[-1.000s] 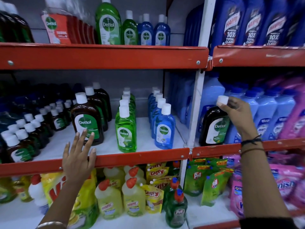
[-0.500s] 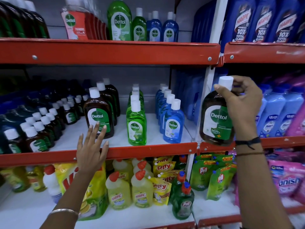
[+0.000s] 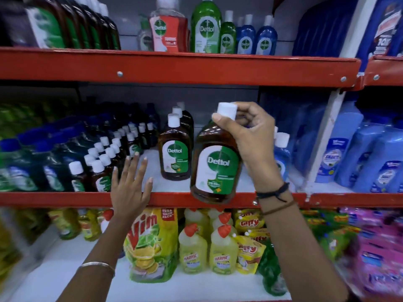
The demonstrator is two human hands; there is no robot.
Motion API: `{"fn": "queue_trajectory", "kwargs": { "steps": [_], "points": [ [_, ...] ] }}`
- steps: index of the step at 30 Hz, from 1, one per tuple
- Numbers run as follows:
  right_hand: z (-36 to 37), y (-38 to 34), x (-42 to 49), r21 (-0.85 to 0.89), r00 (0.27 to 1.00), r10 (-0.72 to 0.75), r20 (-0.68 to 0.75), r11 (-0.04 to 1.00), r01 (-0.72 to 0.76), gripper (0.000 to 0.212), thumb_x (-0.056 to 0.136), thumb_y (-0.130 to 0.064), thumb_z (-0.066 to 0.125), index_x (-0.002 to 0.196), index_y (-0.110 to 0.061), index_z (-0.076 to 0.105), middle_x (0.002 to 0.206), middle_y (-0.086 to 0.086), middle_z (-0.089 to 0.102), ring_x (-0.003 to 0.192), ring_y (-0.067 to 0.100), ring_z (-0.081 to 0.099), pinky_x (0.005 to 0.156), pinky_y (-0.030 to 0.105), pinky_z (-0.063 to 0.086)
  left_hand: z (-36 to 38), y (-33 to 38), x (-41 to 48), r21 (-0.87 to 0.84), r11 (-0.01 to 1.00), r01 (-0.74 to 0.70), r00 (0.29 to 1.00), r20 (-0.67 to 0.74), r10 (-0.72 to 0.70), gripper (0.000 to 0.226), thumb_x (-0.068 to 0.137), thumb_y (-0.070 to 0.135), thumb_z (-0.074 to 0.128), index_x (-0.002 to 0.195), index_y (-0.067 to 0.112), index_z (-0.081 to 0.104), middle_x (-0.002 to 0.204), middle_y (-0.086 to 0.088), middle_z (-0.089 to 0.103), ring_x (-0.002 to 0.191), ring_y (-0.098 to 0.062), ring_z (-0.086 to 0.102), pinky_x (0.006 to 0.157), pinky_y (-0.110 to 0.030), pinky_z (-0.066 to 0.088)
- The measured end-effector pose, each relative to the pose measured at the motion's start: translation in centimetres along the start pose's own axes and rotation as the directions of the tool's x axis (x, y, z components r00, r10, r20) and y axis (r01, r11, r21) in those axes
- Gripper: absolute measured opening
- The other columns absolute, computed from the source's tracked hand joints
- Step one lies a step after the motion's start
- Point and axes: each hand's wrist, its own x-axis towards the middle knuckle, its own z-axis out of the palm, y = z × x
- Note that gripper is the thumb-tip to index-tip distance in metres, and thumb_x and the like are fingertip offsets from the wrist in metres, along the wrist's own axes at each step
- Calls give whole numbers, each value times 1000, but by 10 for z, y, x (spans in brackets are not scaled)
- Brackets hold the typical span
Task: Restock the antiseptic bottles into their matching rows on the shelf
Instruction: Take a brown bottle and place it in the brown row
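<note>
My right hand [image 3: 253, 140] grips a large brown Dettol bottle [image 3: 216, 168] by its white cap and neck, holding it in front of the middle shelf's red lip [image 3: 65, 199]. Just left of it, a row of matching large brown Dettol bottles [image 3: 174, 153] stands on that shelf. My left hand [image 3: 130, 188] rests with fingers spread on the shelf edge, beside rows of small brown Dettol bottles [image 3: 102, 164]. Blue Dettol bottles [image 3: 282, 155] stand partly hidden behind my right hand.
The top shelf holds brown, pink, green and blue Dettol bottles [image 3: 206, 27]. Yellow Harpic bottles [image 3: 222, 247], a Vim pouch [image 3: 150, 243] and Giffy pouches fill the lower shelf. A white upright [image 3: 327, 131] divides this bay from blue bottles on the right.
My right hand has carried the large brown bottle leftward, from the right bay across the upright to the front of the brown bottle row. My left hand stays on the shelf edge.
</note>
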Motion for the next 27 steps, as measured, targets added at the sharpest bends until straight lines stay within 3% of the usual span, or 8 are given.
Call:
{"fn": "queue_trajectory", "kwargs": {
  "steps": [4,11,18,24,27],
  "points": [
    [53,17,0,-16,1000,13,15,1000,-13,27,64,-30,85,84,-25,67,79,-10,72,70,4,66,68,29,56,2,-3,0,-14,999,-32,999,-33,31,55,101,47,19,153,28,21,152,-8,40,144,-23,29,116,-48,20],
    [102,59,5,-113,998,46,41,993,-41,30,64,-34,84,86,-31,65,85,-8,73,80,10,70,74,34,59,8,-9,0,-42,995,-87,992,-92,83,54,102,46,20,152,28,22,156,-2,32,145,-23,29,115,-49,27],
    [116,81,4,-140,993,69,97,989,-55,29,68,-30,84,85,-36,61,83,-14,69,81,6,68,73,22,55,10,-11,0,-58,992,-112,985,-134,104,54,100,46,24,152,31,21,156,-1,31,145,-23,30,114,-49,29],
    [111,92,7,-156,984,100,149,985,-77,38,74,-29,79,108,-17,68,100,0,73,93,12,68,86,29,55,5,-6,1,-106,992,-67,995,-79,59,54,99,45,27,151,29,25,155,-3,36,144,-25,33,110,-49,34],
    [103,92,-3,-102,983,99,153,991,-84,37,86,-24,68,120,-13,63,112,-2,68,100,-1,64,91,18,50,-4,6,4,-244,970,7,999,-29,-15,54,98,43,31,149,25,31,150,-5,43,135,-23,44,100,-47,46]
  ]
}}
